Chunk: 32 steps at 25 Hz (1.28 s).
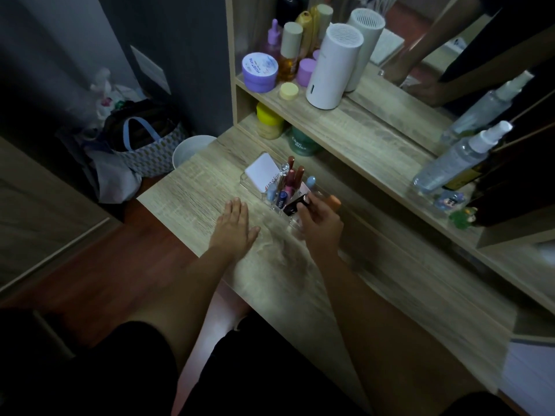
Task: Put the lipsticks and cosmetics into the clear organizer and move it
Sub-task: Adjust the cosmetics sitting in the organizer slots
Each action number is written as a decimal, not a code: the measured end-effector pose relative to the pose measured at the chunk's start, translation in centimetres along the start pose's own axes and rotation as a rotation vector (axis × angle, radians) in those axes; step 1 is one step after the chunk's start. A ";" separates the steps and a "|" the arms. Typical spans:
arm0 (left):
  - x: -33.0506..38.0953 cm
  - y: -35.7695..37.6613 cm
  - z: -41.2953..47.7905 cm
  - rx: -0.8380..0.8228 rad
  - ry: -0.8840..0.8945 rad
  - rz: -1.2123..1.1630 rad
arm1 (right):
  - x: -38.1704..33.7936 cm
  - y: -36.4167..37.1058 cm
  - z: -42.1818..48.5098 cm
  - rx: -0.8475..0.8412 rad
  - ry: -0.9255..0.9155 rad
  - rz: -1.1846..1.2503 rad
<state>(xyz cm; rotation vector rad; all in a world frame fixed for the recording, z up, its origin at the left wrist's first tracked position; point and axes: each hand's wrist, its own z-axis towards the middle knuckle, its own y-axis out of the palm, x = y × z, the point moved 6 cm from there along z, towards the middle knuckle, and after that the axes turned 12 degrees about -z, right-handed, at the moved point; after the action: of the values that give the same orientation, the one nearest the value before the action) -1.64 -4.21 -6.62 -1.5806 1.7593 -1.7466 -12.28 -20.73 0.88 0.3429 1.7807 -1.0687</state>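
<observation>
A clear organizer point(250, 179) stands on the wooden desk point(192, 202), under the lower shelf. A white compact point(262, 172) lies in its far-left part. Several lipsticks and gloss tubes point(292, 177) stand upright in its slots. My right hand point(321, 225) is at the organizer's near right corner, fingers closed on a black lipstick point(295, 204) that tilts over a front slot. An orange-capped tube point(334, 202) shows just behind that hand. My left hand point(234, 226) lies flat on the desk, fingers spread, just left of the organizer and apart from it.
The upper shelf holds a purple jar point(259, 72), bottles and a white cylinder device point(332, 66) before a mirror. A yellow-lidded jar point(268, 121) and a green jar point(303, 142) stand underneath. Spray bottles point(456, 159) sit right; a white bin point(192, 150) and bag point(147, 142) stand left.
</observation>
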 end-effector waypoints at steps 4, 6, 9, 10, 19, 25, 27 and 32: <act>0.1 -0.1 0.0 0.011 0.009 -0.011 | 0.1 0.1 -0.2 0.002 -0.035 -0.054; 0.0 -0.1 0.0 0.006 0.011 -0.021 | -0.4 0.1 -0.2 0.009 -0.090 -0.102; 0.1 -0.1 -0.1 0.005 0.015 -0.029 | -1.1 0.2 0.0 0.020 -0.134 -0.138; 0.1 -0.1 -0.1 0.005 0.016 -0.028 | -1.4 0.3 0.0 0.026 -0.153 -0.151; 0.1 -0.2 0.1 0.022 0.017 0.004 | -2.0 1.1 -0.6 0.039 -0.223 -0.256; 0.0 0.0 0.0 0.019 0.011 -0.013 | -1.5 1.6 -0.3 0.034 -0.232 -0.298; -0.1 0.0 0.0 0.020 0.012 -0.020 | -1.2 1.9 -0.4 0.035 -0.216 -0.294; -0.1 0.1 0.0 0.030 0.006 -0.032 | -1.0 2.3 -0.3 0.059 -0.096 -0.244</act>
<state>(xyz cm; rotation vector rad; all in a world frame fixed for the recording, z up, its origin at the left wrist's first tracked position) -1.66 -4.17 -6.72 -1.6020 1.7116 -1.7852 -10.49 -18.94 0.63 0.1096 1.7382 -1.2892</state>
